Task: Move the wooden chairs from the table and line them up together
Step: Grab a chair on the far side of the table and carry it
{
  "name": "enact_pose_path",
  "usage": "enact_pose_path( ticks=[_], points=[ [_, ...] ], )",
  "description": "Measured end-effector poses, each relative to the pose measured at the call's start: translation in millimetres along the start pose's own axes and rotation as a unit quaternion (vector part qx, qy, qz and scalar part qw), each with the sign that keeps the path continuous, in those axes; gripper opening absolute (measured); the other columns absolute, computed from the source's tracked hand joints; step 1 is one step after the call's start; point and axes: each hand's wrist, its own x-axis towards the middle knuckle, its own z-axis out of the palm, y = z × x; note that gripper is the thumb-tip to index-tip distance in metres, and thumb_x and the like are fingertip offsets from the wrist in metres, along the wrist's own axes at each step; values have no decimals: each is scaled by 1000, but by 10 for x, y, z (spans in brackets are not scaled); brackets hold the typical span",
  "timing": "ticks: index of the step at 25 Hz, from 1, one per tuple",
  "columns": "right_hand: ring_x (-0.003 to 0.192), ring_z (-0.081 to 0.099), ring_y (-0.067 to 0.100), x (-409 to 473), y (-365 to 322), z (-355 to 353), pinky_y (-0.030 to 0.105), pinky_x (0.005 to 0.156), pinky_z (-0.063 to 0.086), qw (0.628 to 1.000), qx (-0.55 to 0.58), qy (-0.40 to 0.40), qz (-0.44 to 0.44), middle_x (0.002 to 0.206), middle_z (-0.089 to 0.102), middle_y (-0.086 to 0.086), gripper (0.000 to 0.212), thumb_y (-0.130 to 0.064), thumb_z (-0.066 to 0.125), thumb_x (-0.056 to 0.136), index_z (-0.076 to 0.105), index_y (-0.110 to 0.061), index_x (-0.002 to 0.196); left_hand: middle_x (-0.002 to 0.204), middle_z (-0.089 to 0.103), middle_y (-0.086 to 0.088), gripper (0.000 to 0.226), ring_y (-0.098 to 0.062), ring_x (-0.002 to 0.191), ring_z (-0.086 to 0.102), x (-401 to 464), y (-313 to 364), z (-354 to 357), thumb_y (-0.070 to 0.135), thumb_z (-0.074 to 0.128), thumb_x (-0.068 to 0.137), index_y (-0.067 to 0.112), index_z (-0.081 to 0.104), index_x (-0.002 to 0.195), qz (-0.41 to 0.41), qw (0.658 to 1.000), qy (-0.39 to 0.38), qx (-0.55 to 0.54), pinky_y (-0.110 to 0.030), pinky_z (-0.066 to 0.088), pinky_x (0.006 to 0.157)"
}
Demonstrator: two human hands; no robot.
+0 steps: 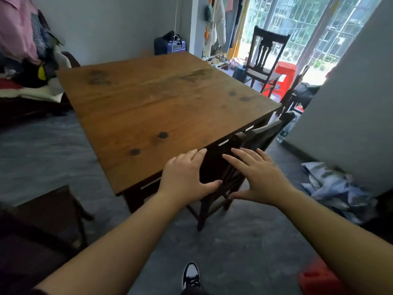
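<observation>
Two hands, left (184, 175) and right (258, 175), fingers spread, empty, over dark slatted wooden chair (214, 173) beside knotty plank table (148, 99).

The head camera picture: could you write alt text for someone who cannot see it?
Two bare hands, the left hand and the right hand, reach with fingers spread toward the back of a dark wooden chair tucked under a square wooden table. Another dark wooden chair stands apart near a bright window, beside a red plastic stool.

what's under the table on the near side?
A dark wooden chair is tucked under the table, both hands reaching for its back. Its seat is hidden by the tabletop.
</observation>
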Motion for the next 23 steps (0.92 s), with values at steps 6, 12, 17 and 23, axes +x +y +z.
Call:
enact_pose_path(
  ticks=[6, 12, 17, 23],
  points=[
    [141, 33, 32, 245, 1187, -24, 58, 113, 30, 999, -13, -21, 44, 156, 37, 7, 113, -81, 68, 65, 23, -29, 154, 153, 42, 1, 101, -21, 133, 44, 950, 440, 333, 84, 50, 74, 24, 27, 152, 6, 999, -15, -34, -42, 41, 103],
    [144, 28, 31, 553, 2121, 176, 54, 115, 27, 996, 3, -56, 74, 158, 33, 7, 116, -75, 75, 64, 22, -26, 155, 153, 41, -2, 100, -23, 133, 43, 1540, 786, 520, 79, 55, 76, 22, 25, 153, 21, 1000, -4, -2, -42, 36, 107],
    [138, 38, 34, 1162, 2740, 435, 54, 112, 34, 996, 62, -50, -43, 150, 46, 11, 109, -58, 88, 60, 39, -19, 149, 146, 46, -11, 104, -31, 129, 45, 2023, 1182, 835, 78, 54, 76, 17, 20, 153, -42, 995, -26, 85, -49, 29, 112],
    [127, 50, 16, 1535, 3117, 603, 38, 102, 41, 964, 143, -122, -186, 145, 52, -9, 89, -67, 78, 61, 45, -46, 141, 114, 60, -7, 96, -29, 99, 57, 2400, 1514, 1195, 58, 72, 78, 19, 21, 150, -194, 965, -135, 109, -40, 45, 69]
  ],
)
